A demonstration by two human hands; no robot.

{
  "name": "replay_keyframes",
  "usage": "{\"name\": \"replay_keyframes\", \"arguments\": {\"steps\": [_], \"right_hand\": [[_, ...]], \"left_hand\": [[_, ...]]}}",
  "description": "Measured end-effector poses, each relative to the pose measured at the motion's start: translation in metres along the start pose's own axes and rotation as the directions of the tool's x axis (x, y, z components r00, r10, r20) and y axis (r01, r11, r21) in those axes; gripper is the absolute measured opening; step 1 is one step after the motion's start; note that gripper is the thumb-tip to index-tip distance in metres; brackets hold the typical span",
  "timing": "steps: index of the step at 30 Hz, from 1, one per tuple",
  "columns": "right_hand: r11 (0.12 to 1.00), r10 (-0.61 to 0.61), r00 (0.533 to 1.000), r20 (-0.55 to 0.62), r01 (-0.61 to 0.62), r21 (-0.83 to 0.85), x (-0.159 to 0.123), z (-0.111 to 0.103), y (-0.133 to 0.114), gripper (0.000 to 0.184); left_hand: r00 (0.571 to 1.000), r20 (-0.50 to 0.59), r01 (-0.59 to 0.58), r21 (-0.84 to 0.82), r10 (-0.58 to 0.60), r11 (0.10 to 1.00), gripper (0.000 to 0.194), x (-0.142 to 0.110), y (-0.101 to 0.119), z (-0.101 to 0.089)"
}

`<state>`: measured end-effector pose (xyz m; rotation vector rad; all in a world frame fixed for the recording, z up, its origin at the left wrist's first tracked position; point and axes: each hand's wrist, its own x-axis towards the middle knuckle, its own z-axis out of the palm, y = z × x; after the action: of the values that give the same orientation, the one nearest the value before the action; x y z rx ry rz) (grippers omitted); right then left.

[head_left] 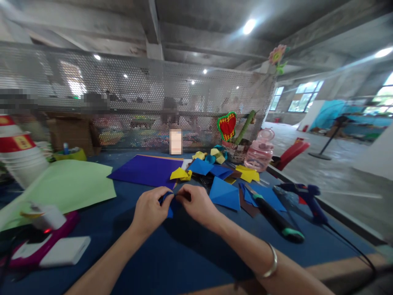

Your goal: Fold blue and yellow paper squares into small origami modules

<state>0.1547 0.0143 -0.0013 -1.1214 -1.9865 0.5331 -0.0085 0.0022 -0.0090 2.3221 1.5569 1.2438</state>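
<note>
My left hand (151,208) is closed, thumb and fingers pinching a small folded piece of blue paper (170,212). Against its upper edge, the fingers of my right hand (198,203) are pressed together in a pinch; most of the paper is hidden between the hands. Just beyond them lies a folded yellow paper piece (181,174). Right of my hands are blue paper squares (225,194), some creased, overlapping brown paper. A dark purple-blue sheet (144,170) lies behind my left hand.
A black and green utility knife (278,219) and a blue glue gun (307,194) with a cord lie at right. Behind stand a pink bottle (260,151) and a basket (236,151). At left are a green sheet (70,180), a power strip (58,241) and stacked cups (23,157).
</note>
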Motion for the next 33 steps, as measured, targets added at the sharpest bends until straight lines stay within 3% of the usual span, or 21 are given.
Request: {"name": "replay_keyframes", "arguments": {"steps": [6,11,14,20,23,26,30,33], "right_hand": [[0.982,0.039,0.992,0.117,-0.06,0.181,0.008,-0.002,0.012,0.017],[0.983,0.042,0.981,0.189,-0.075,0.168,0.008,-0.008,0.016,0.018],[0.994,0.023,0.984,0.177,-0.041,0.1,0.007,-0.011,0.01,0.016],[0.984,-0.007,1.0,0.022,0.011,-0.175,0.0,-0.009,-0.008,0.008],[0.941,-0.127,0.991,0.044,0.135,-0.31,-0.003,-0.005,-0.009,0.01],[0.894,-0.243,0.967,0.079,0.255,-0.368,-0.006,-0.003,-0.008,0.012],[0.95,-0.248,0.969,0.018,0.246,-0.192,-0.005,-0.006,-0.012,0.012],[0.985,-0.166,0.983,-0.074,0.169,0.034,-0.003,-0.009,-0.017,0.011]], "left_hand": [[0.999,-0.031,0.029,0.018,-0.029,0.999,0.015,0.004,-0.001,-0.004],[1.0,-0.02,0.007,0.014,-0.007,1.0,0.013,0.002,0.0,-0.003],[1.0,-0.007,-0.002,0.019,0.002,1.0,0.013,0.001,0.001,-0.002],[0.996,0.083,-0.007,-0.034,0.01,0.999,0.012,0.002,-0.001,-0.002],[0.988,0.152,-0.011,-0.051,0.019,0.999,0.013,0.003,-0.002,-0.003],[0.991,0.124,-0.036,-0.078,0.045,0.996,0.014,0.004,-0.003,-0.004],[0.997,0.048,-0.051,-0.146,0.058,0.988,0.017,0.006,-0.001,-0.006],[0.99,-0.114,-0.105,-0.201,0.083,0.974,0.017,0.007,0.003,-0.009]]}}
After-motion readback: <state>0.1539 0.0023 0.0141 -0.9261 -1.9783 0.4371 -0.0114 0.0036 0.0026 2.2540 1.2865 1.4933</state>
